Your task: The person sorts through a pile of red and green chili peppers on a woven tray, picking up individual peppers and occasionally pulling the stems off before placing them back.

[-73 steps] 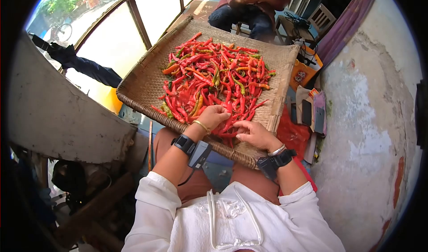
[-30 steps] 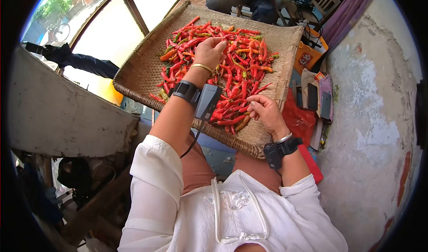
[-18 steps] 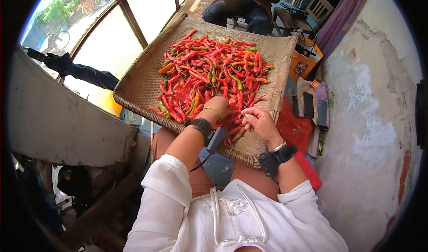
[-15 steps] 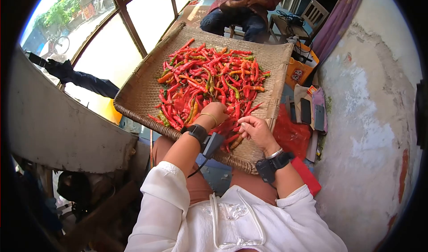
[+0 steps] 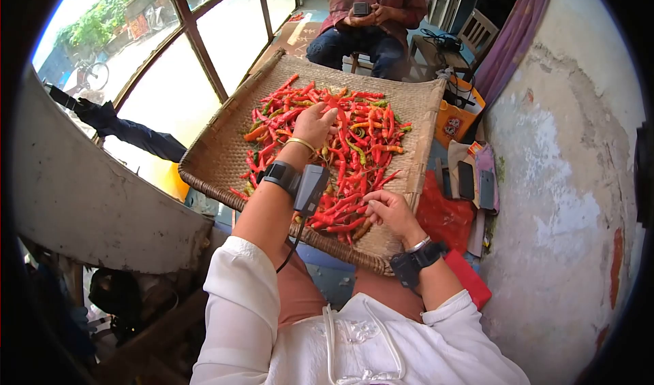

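Many chili peppers, mostly red with some green and orange, lie heaped in a woven basket tray. My left hand is over the far part of the heap, its fingers curled around blurred red chili peppers; the fingertips are partly hidden. Low at the heap's near right edge, my right hand has thumb and fingers drawn together. Whether anything small is between them cannot be made out. Both wrists carry black strapped devices.
The tray's near edge is above my knees. Across from me sits a person holding a small device. An orange container, phones and a red bag are to the right, by the wall. A dark umbrella is at left.
My left hand has moved from the near side of the heap up to its far part. My right hand stays near the right edge, slightly lower. The view has shifted slightly.
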### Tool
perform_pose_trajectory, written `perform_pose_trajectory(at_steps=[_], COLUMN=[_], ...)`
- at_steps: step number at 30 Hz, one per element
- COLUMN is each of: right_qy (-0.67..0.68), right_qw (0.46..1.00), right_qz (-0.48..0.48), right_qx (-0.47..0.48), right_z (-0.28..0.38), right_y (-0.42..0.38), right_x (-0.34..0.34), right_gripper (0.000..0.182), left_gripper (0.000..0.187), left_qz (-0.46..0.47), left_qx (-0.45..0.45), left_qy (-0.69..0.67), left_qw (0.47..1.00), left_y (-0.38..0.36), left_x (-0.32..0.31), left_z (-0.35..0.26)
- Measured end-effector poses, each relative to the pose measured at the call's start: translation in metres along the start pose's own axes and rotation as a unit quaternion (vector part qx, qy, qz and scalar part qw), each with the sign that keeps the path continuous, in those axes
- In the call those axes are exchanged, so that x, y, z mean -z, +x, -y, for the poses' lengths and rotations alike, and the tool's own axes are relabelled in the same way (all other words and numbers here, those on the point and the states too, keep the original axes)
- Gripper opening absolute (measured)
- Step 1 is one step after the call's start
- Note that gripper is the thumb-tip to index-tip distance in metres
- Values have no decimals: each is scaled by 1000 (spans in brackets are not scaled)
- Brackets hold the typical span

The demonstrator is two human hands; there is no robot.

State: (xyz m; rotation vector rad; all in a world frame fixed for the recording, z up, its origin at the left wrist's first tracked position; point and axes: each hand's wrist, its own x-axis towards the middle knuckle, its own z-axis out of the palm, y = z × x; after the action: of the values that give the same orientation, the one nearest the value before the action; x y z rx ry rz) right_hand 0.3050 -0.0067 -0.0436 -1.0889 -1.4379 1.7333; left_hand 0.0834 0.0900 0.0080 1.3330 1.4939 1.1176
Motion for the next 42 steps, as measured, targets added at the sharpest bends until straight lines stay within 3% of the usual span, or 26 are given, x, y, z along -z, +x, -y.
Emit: perform_pose_trajectory(at_steps=[1, 2, 4, 7, 9, 18, 20, 24, 26, 27, 29, 31, 33, 34, 35, 37, 38, 39, 42], right_qy=[-4, -7, -7, -11, -16, -16, -1, 1, -14, -15, -28, -24, -20, -21, -22, -23, -25, -25, -31], right_qw=[1000, 1000, 1000, 1000, 1000, 1000, 1000, 1000, 1000, 1000, 1000, 1000, 1000, 1000, 1000, 1000, 1000, 1000, 999], right_qz=[2, 3, 7, 9, 7, 4, 5, 6, 10, 10, 5, 6, 6, 6, 6, 7, 8, 8, 10], right_qx=[1, 1, 2, 2, 3, 2, 9, 2, 7, 7, 3, 4, 3, 5, 6, 4, 1, 1, 1], right_z=[1, 1, 0, 1, 0, 0, -1, -1, -1, -1, 0, 1, 1, 1, 2, 2, 3, 3, 1], right_y=[0, -1, 0, -1, -1, -1, 0, 0, 1, 1, 0, -1, -1, -1, -1, -1, -1, -1, -1], right_x=[0, 1, 1, 0, 0, -1, 0, 0, 0, 0, 0, 0, 0, -1, -1, -1, 0, 0, -1], right_gripper=[18, 18, 18, 17, 16, 16, 16, 16, 16, 16, 17, 17, 18, 17, 17, 18, 18, 18, 18], left_gripper=[32, 39, 37, 31, 38, 60, 55, 44, 25, 25, 11, 7, 6, 18, 18, 39, 51, 53, 39], left_qz=[-71, 5, 92, 243, 302, 260, 219, 168, 228, 227, 197, 111, 5, -30, -30, -130, -54, -40, 143], left_qx=[-21, -6, -25, -81, -75, -37, -47, -92, -37, -38, 90, 59, 36, 9, 9, 55, 68, 105, 64], left_qy=[-35, 103, 174, 422, 428, 436, 363, 296, 203, 203, 40, -64, -272, -380, -379, -446, -367, -256, 49], left_qw=[997, 995, 980, 869, 849, 861, 905, 936, 952, 952, 976, 990, 962, 925, 925, 884, 926, 960, 986], left_y=[2, -1, -17, -48, -63, -77, -76, -75, -67, -63, -52, -40, -28, -24, -24, -24, -26, -32, -52], left_x=[-2, -1, -17, -40, -51, -54, -51, -44, -35, -30, -19, -5, 3, 8, 8, 7, 7, -1, -25], left_z=[3, 9, 38, 51, 62, 67, 75, 76, 63, 55, 38, 21, 8, 7, 7, 11, 29, 40, 83])
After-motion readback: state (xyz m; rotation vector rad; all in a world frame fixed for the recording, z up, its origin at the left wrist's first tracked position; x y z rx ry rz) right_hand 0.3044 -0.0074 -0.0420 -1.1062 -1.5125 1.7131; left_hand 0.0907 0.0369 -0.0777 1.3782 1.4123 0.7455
